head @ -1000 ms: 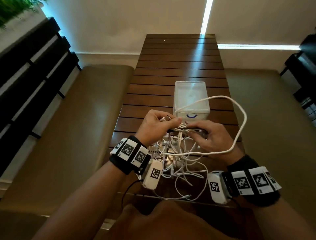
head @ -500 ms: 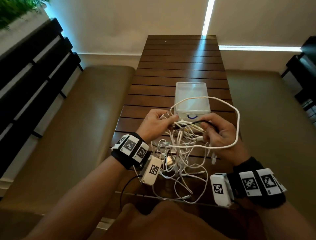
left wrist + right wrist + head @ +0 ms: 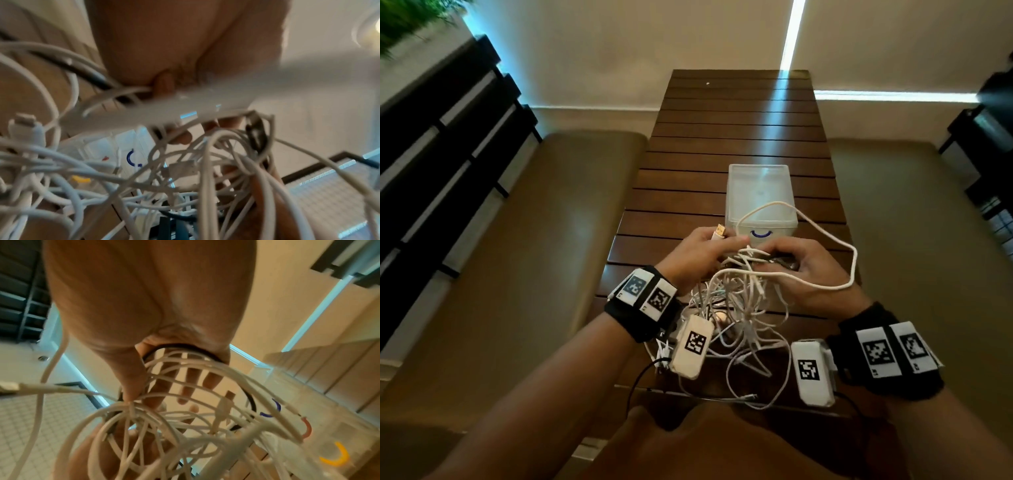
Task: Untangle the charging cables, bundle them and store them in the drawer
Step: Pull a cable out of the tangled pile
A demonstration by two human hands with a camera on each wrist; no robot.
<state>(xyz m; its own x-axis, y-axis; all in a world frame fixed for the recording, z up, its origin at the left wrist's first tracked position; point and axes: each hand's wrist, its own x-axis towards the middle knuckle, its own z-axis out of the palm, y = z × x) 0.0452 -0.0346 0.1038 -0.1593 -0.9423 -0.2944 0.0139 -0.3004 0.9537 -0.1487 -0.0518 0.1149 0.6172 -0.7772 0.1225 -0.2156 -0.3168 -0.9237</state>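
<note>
I keep the tangle of white charging cables [image 3: 736, 301] lifted just off the desk [image 3: 739, 137] so loops hang free. My left hand [image 3: 695, 253] pinches a USB plug [image 3: 720, 231] clear of the knot; my right hand [image 3: 804, 270] curls round several strands and a black cable [image 3: 249, 400]. The small plastic drawer unit [image 3: 760, 202] sits just beyond, apparently closed. Where each cable runs inside the knot I cannot tell; the left wrist view is blurred.

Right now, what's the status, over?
Left hand pinches a USB plug. Right hand grips the cables, tangled. Drawer box behind, shut.
</note>
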